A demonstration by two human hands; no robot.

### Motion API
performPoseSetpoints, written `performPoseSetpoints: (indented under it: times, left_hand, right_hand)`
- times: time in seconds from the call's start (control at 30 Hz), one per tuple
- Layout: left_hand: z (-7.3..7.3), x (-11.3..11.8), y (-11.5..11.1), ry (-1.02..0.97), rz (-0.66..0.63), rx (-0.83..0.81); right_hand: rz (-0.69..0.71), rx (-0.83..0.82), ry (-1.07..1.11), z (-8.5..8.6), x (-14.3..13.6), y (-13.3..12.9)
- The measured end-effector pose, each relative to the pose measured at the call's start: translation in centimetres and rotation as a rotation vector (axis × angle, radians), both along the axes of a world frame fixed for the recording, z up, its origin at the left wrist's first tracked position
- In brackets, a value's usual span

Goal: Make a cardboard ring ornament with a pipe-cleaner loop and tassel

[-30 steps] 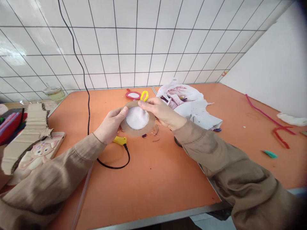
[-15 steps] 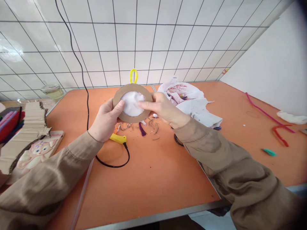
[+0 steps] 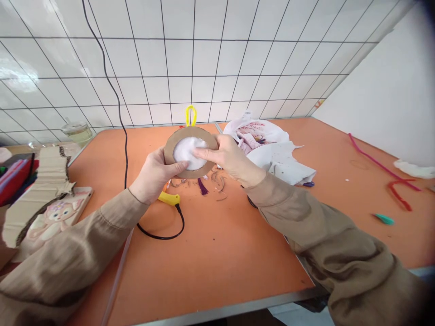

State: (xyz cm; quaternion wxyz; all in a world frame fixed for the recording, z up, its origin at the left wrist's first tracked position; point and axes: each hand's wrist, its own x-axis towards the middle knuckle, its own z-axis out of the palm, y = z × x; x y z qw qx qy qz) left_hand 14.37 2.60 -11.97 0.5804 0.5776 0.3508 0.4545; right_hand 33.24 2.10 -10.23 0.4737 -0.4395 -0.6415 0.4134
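Note:
Between my hands, above the orange table, is a round cardboard ring with a soft white filling in its centre. A yellow fuzzy loop stands up from its top edge. My left hand grips the ring's lower left, thumb lying across its front. My right hand holds the right side, and its thumb presses on the white filling. The fingers behind the ring are hidden on both sides.
A yellow-handled tool with a black cord lies below the ring, near a purple tassel and scraps. Behind my right hand is a white plastic bag. Torn cardboard and a cartoon-printed case lie at left; pipe cleaners at right.
The ring has shifted slightly right and down in view and tilted back a little. My left thumb has slid down to the lower edge of the white filling. Both hands keep their hold.

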Motion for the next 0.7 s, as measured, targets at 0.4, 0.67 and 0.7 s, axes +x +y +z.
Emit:
performPoseSetpoints:
  times: [0.4, 0.67, 0.7]
  left_hand:
    - [0.13, 0.05, -0.11, 0.015, -0.026, -0.063]
    - [0.01, 0.03, -0.10, -0.015, -0.052, -0.098]
    - [-0.03, 0.05, -0.03, -0.029, -0.015, -0.063]
  right_hand:
    - [0.008, 0.032, 0.099, -0.45, -0.49, -0.21]
    - [0.095, -0.027, 0.125, -0.77, -0.35, 0.18]
    - [0.079, -0.015, 0.129, -0.78, -0.25, 0.32]
